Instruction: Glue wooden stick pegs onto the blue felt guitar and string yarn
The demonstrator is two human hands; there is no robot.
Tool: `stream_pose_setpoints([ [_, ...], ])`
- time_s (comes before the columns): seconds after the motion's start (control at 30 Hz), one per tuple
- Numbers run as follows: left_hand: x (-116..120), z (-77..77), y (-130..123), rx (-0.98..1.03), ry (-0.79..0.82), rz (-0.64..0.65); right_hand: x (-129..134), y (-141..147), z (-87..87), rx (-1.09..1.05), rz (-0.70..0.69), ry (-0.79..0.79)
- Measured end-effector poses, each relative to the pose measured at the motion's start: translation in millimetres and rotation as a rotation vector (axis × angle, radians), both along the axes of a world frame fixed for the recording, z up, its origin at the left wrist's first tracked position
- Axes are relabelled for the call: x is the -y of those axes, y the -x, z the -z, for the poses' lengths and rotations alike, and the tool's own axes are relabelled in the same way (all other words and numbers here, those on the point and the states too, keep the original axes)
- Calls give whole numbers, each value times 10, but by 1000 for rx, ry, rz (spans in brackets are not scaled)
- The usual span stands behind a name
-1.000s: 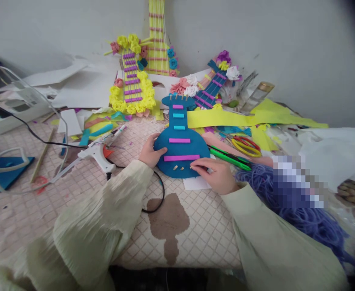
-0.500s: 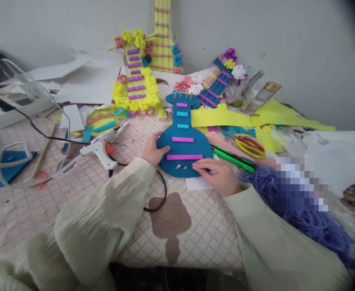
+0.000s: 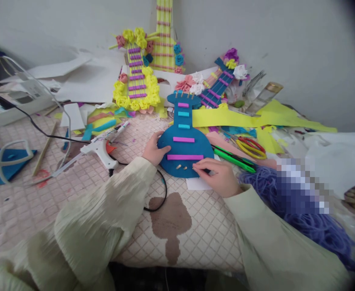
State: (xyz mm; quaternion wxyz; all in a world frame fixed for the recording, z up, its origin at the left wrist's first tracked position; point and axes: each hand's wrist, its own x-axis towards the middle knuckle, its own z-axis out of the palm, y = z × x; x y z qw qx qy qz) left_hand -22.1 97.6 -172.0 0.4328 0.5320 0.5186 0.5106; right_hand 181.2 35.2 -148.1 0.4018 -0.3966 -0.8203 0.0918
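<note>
A blue guitar-shaped cutout (image 3: pixel 185 147) lies in front of me, with purple and turquoise strips across its neck and body. My left hand (image 3: pixel 154 149) grips its left edge, thumb on top and the other fingers partly hidden. Near the lower right of the body, my right hand (image 3: pixel 216 173) is closed in a pinch on a small wooden peg (image 3: pixel 193 166), mostly covered by the fingertips. Two similar pegs (image 3: pixel 182 167) stand beside it on the body, and several more (image 3: pixel 183 95) stick up from the head. A white paper piece (image 3: pixel 198 184) lies partly under the cutout.
A white glue gun (image 3: pixel 100 151) with a black cord rests left of my left hand. To the right are a green cutter (image 3: pixel 236 159), scissors (image 3: pixel 250 148) and purple cord (image 3: pixel 289 198). Decorated paper guitars (image 3: pixel 137 76) lean at the wall. A power strip (image 3: pixel 16 105) sits far left.
The whole view has shifted very slightly. Both hands keep the same places on the blue cutout, with the right fingertips still pinched at its lower right.
</note>
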Motion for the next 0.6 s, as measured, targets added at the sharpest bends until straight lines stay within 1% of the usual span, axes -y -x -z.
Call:
stream_pose_setpoints([
  [0.27,-13,22,13,-8,-7,4,11,19,-2,-8,2,30],
  [0.47,-38,96,27,-14,-20,9,25,36,34,22,20,-23],
  [0.6,-44,110,28,-22,-18,11,40,47,46,40,38,-49],
])
